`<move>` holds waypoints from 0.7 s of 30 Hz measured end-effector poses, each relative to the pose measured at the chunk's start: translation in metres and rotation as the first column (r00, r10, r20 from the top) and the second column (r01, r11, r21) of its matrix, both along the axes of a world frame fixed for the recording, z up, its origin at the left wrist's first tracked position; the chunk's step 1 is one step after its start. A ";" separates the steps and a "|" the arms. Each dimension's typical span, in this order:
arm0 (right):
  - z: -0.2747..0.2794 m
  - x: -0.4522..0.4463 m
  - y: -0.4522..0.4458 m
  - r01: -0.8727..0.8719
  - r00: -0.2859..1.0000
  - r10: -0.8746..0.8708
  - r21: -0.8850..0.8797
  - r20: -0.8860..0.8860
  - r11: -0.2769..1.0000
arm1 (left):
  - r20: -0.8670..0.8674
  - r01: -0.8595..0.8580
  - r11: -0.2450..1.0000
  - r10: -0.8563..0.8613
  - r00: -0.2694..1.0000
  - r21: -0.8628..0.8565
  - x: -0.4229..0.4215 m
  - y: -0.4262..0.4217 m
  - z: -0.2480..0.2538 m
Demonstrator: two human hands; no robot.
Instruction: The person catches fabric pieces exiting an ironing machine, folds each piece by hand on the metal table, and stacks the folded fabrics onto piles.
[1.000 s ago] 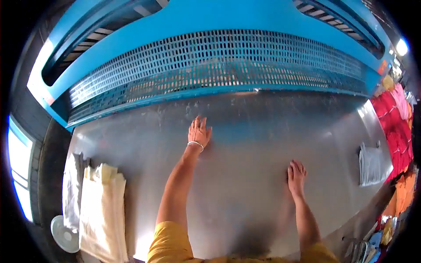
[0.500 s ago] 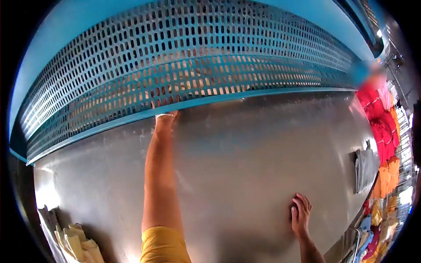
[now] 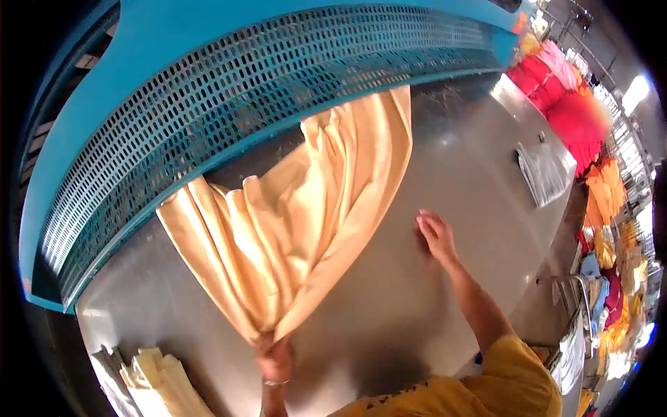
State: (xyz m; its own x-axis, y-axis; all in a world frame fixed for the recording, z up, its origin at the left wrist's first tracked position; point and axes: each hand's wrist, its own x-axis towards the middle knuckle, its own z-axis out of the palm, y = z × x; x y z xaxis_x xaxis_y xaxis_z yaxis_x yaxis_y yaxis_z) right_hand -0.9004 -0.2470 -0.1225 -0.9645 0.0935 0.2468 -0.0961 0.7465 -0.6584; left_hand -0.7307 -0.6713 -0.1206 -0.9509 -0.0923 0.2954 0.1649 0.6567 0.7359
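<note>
A shiny peach-gold cloth (image 3: pixel 323 201) stretches from under the blue perforated guard (image 3: pixel 278 76) toward me across the metal table. My left hand (image 3: pixel 275 358) is closed around its gathered near end, low in the view. From there the cloth fans out in folds, and its far edge is hidden beneath the guard. To the right of the cloth, my right hand (image 3: pixel 436 235) is over the bare metal surface (image 3: pixel 389 306), apart from the cloth. Its fingers are stretched out and hold nothing.
Folded cream cloths (image 3: pixel 160 382) lie at the table's near left corner. A folded grey-white bundle (image 3: pixel 542 174) sits near the right edge. Beyond that edge are red fabric (image 3: pixel 538 80), orange fabric (image 3: pixel 604 191) and racks of coloured textiles.
My left hand was reaching under the guard; it has come back toward me, pulling out the gold cloth. My right hand has moved forward over the table. The view has turned.
</note>
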 end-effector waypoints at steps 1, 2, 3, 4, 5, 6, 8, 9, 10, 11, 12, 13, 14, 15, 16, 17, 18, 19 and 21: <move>-0.002 -0.008 0.003 0.103 0.995 -0.085 -0.418 0.061 0.903 | -0.042 -0.013 0.985 0.005 0.999 -0.174 0.033 -0.023 0.002; 0.000 -0.016 0.004 0.200 0.980 -0.129 -0.752 0.153 0.628 | -0.094 -0.045 0.937 0.013 0.996 -0.346 0.066 -0.047 0.004; 0.008 -0.022 0.005 0.246 0.968 -0.082 -0.818 0.239 0.521 | -0.154 -0.093 0.863 0.019 0.988 -0.496 0.099 -0.070 0.006; 0.015 -0.030 0.007 0.297 0.949 -0.025 -0.865 0.315 0.404 | 0.056 -0.262 0.939 0.281 0.958 -0.224 0.139 -0.094 -0.018; 0.015 -0.043 0.007 0.306 0.944 -0.021 -0.849 0.330 0.431 | -0.063 -0.188 0.815 0.184 0.981 -0.549 0.163 -0.108 -0.006; 0.010 -0.058 0.009 0.309 0.939 -0.010 -0.832 0.343 0.461 | 0.057 -0.220 0.822 0.292 0.955 -0.526 0.187 -0.116 -0.004; 0.007 -0.088 0.013 0.305 0.907 0.084 -0.783 0.412 0.542 | 0.126 -0.124 0.769 0.257 0.958 -0.627 0.213 -0.129 0.003; 0.004 -0.110 0.014 0.282 0.886 0.143 -0.759 0.441 0.587 | 0.133 -0.117 0.668 0.311 0.941 -0.735 0.224 -0.153 -0.025; -0.009 -0.128 0.015 0.180 0.871 0.283 -0.797 0.401 0.577 | 0.133 -0.097 0.550 0.362 0.922 -0.829 0.235 -0.176 -0.052; -0.030 -0.141 0.017 0.130 0.888 0.320 -0.848 0.330 0.514 | 0.128 -0.063 0.425 0.408 0.904 -0.903 0.244 -0.196 -0.075; -0.041 -0.158 0.017 0.074 0.904 0.349 -0.895 0.246 0.440 | 0.214 -0.034 0.393 0.568 0.795 -0.919 0.220 -0.185 -0.050; -0.014 -0.157 0.017 0.079 0.980 0.122 -0.870 0.157 0.487 | 0.286 0.026 0.356 0.705 0.649 -0.934 0.193 -0.171 -0.020; 0.027 -0.147 0.037 -0.003 0.984 0.148 -0.823 0.099 0.567 | 0.080 -0.322 0.421 0.703 0.707 -0.848 0.171 -0.128 0.038; 0.034 -0.162 0.076 -0.055 0.995 0.104 -0.822 0.006 0.567 | 0.101 -0.185 0.369 0.634 0.767 -0.911 0.149 -0.095 0.084; 0.069 -0.156 0.114 -0.094 0.996 0.066 -0.778 -0.068 0.621 | 0.014 -0.335 0.390 0.669 0.743 -0.857 0.139 -0.080 0.098; 0.094 -0.145 0.156 -0.263 0.955 0.117 -0.593 -0.273 0.761 | -0.077 -0.413 0.515 0.553 0.830 -0.751 0.128 -0.060 0.112; 0.103 -0.147 0.205 -0.248 0.955 0.035 -0.735 -0.293 0.631 | -0.119 -0.469 0.622 0.518 0.847 -0.627 0.123 -0.029 0.110; 0.090 -0.158 0.275 -0.110 0.958 -0.147 -0.788 -0.246 0.606 | -0.169 -0.495 0.719 0.479 0.862 -0.488 0.117 0.001 0.109; 0.109 -0.132 0.372 -0.294 0.897 -0.126 -0.785 -0.423 0.545 | -0.133 -0.408 0.787 0.393 0.910 -0.464 0.123 0.068 0.071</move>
